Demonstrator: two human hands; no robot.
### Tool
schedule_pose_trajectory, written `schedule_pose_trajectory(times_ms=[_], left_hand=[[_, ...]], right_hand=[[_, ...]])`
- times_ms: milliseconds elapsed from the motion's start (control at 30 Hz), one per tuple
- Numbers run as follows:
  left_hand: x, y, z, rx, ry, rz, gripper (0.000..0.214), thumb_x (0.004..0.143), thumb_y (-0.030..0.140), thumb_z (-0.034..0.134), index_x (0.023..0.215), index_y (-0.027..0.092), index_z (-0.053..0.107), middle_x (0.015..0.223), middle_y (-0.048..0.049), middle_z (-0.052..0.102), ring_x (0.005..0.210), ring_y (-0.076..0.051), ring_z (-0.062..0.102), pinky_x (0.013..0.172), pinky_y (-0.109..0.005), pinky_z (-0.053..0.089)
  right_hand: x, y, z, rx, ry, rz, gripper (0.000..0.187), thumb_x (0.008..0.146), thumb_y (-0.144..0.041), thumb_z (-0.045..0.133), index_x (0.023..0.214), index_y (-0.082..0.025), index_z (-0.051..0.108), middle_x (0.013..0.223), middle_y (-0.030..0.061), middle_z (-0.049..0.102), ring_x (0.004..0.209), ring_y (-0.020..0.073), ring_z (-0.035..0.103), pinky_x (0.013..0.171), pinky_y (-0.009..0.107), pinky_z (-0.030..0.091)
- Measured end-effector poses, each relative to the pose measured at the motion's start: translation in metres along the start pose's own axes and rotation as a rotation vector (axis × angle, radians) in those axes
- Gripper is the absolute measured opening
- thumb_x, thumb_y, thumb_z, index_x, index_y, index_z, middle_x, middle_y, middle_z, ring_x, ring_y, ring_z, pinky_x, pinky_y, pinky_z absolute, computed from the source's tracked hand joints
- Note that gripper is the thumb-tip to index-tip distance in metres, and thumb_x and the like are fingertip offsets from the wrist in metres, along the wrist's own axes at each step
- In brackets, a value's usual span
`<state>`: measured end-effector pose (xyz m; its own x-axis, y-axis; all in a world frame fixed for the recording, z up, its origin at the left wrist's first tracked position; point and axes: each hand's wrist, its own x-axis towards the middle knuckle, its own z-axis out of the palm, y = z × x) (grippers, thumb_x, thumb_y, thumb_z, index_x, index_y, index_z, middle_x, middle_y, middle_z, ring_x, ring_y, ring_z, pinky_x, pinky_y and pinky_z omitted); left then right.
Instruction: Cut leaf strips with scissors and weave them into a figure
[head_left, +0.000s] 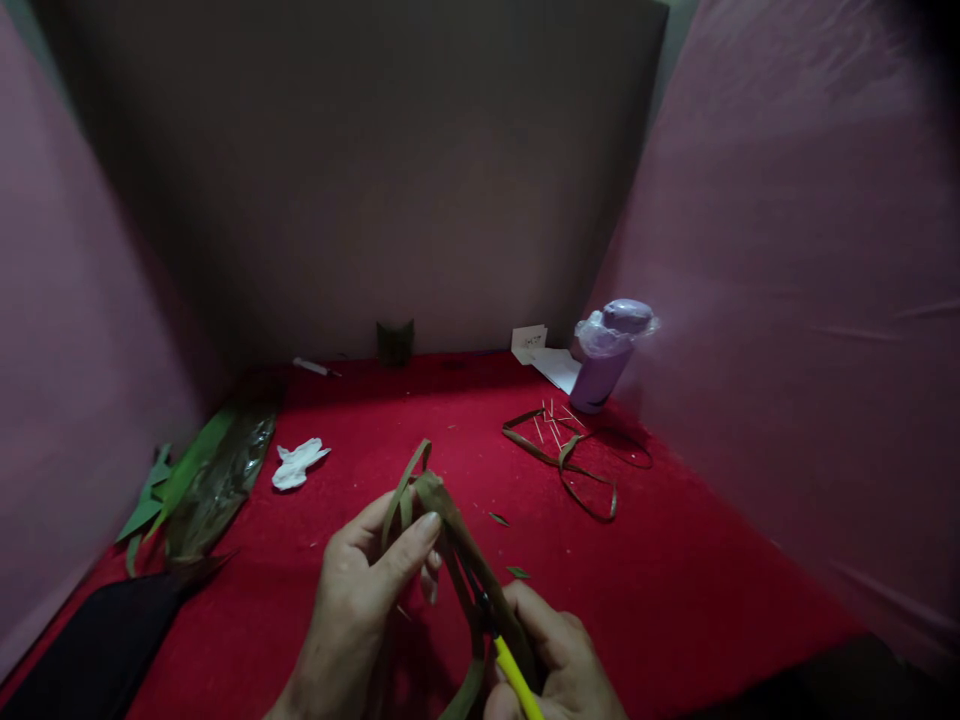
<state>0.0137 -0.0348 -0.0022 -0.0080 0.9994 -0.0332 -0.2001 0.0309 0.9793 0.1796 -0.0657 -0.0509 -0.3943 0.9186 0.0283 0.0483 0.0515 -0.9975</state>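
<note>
My left hand (367, 580) is closed in a pinch around a folded strip of brownish-green leaf (442, 520), thumb on top. My right hand (551, 665) grips a tool with a yellow handle (517, 680), whose dark tip meets the leaf strip just below the left thumb. The strip loops upward above the fingers and hangs down between both hands. All of this is low in the centre, over a red cloth (675, 570).
Loose leaf strips and small sticks (562, 445) lie right of centre. A purple bottle (604, 355) and white paper (551, 360) stand at the back right. Green leaves in plastic (210, 475), a white crumpled scrap (298, 462) and a dark object (105, 640) sit left. Pink walls close both sides.
</note>
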Motion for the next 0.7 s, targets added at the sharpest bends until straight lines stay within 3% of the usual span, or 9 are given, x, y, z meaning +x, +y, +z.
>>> schedule_pose_trajectory(times_ms=[300, 500, 700], left_hand=[[0.0012, 0.0009, 0.0013, -0.07, 0.063, 0.004, 0.023, 0.074, 0.025, 0.066, 0.096, 0.018, 0.064, 0.064, 0.0039, 0.053, 0.05, -0.006, 0.043, 0.043, -0.016, 0.037], [-0.0005, 0.0031, 0.0034, -0.055, 0.015, -0.009, 0.028, 0.072, 0.026, 0.068, 0.099, 0.017, 0.064, 0.06, 0.0036, 0.053, 0.049, -0.008, 0.045, 0.042, -0.018, 0.038], [0.001, 0.0019, 0.0038, -0.059, 0.011, -0.02, 0.035, 0.07, 0.026, 0.07, 0.103, 0.018, 0.064, 0.061, 0.0033, 0.055, 0.048, -0.007, 0.046, 0.04, -0.018, 0.037]], right_hand=[[0.0012, -0.0049, 0.0003, -0.034, -0.015, 0.061, 0.043, 0.061, -0.05, 0.069, 0.071, -0.019, 0.042, 0.047, -0.0099, 0.03, 0.042, 0.0043, 0.024, 0.037, 0.015, 0.022], [0.0045, -0.0095, -0.0002, 0.012, -0.02, 0.057, 0.038, 0.055, -0.033, 0.074, 0.074, -0.018, 0.045, 0.05, -0.0104, 0.034, 0.043, 0.004, 0.025, 0.038, 0.016, 0.02], [0.0043, -0.0025, -0.0001, 0.061, -0.022, 0.031, 0.049, 0.053, -0.048, 0.076, 0.073, -0.019, 0.043, 0.048, -0.0111, 0.029, 0.041, 0.0032, 0.022, 0.035, 0.015, 0.02]])
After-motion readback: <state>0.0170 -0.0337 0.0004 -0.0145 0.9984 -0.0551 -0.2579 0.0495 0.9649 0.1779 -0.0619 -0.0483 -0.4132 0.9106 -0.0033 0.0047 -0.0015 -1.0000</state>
